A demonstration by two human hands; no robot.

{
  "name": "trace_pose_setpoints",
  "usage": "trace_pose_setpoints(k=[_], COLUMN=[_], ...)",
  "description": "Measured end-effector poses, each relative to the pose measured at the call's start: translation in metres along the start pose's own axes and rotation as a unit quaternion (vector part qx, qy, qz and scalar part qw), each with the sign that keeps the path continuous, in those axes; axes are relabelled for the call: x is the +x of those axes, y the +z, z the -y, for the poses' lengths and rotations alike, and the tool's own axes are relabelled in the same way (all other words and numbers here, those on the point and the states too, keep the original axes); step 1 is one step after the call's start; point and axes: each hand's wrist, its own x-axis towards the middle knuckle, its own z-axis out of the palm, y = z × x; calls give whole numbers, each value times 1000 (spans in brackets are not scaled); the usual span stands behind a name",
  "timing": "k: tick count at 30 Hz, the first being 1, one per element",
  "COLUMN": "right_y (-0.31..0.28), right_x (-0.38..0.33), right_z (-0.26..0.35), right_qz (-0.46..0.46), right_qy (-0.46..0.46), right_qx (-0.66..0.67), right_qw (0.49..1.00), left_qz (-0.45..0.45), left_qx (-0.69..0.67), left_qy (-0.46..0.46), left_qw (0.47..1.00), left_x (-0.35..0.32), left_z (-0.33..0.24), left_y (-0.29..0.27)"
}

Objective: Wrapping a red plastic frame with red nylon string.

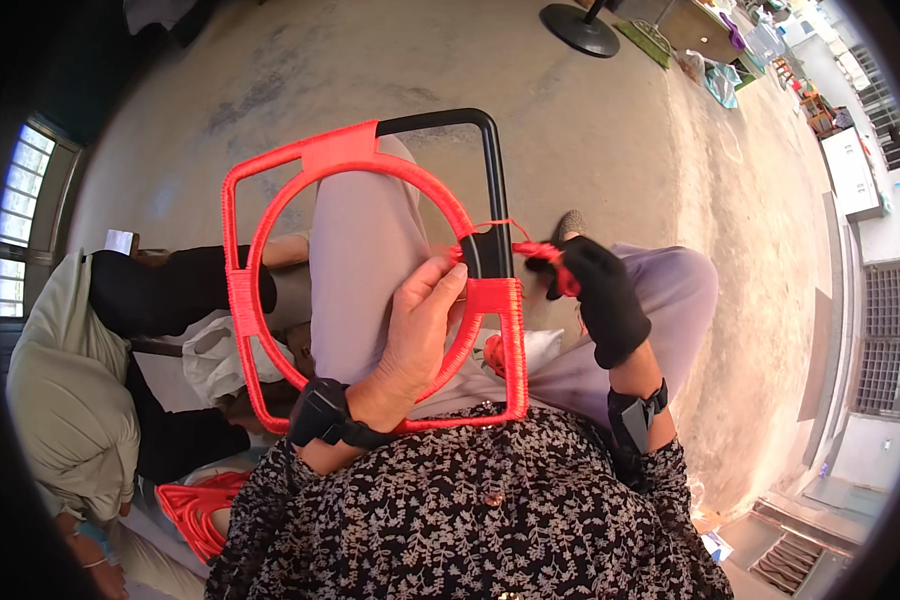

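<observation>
A squarish metal frame with a round inner ring point(260, 235) stands across my lap, mostly wrapped in glossy red cord. Bare black tube point(498, 170) shows at its top right corner and along the upper right side. My left hand point(420, 320), ungloved, grips the ring beside the black joint plate point(487, 250), thumb on the near face. In a black glove, my right hand point(608, 305) is closed on a bundle of red cord point(542, 252) just right of the frame. A thin strand loops from there over the joint. The gloved fingertips are partly hidden.
On the left sits another person point(80, 370) in pale green, close to my side. More red-wrapped frames point(200, 510) lie at the lower left. A white bag point(535, 350) with red cord rests between my legs. Far off are a round black stand base point(580, 30) and a broom point(645, 42).
</observation>
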Motion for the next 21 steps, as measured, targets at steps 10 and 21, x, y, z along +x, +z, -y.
trace_pose_setpoints(k=[10, 21], right_y=[-50, 26], right_x=[-47, -17], right_z=[29, -1], right_qz=[14, -4], right_qy=[-129, 100], right_qx=[468, -74], right_qw=[874, 992], left_qz=[21, -17], left_qx=[31, 51], left_qy=[15, 6], left_qw=[999, 999], left_x=[-5, -4], left_z=[-2, -2], left_y=[6, 12])
